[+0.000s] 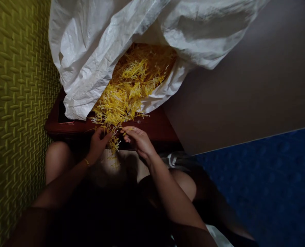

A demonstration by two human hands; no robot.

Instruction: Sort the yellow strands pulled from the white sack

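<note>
A heap of thin yellow strands with whitish tips (119, 99) spills from the mouth of a white woven sack (90, 65) onto a dark red surface (157, 123). At the front edge of that surface, my left hand (100, 139) is closed, thumb against fingers, around a small bunch of yellow strands (114, 140) that hangs down. Close by on the right, my right hand (138, 139) pinches a few of the same strands between thumb and fingertips. The exact kind of strand is too small and dim to make out.
Yellow raised-pattern matting (19, 85) stands along the left. A dark flat object like a phone (62, 113) lies partly under the sack. To the right are a grey-brown panel (240, 85) and a blue surface (270, 178). Strands lie below, between my knees.
</note>
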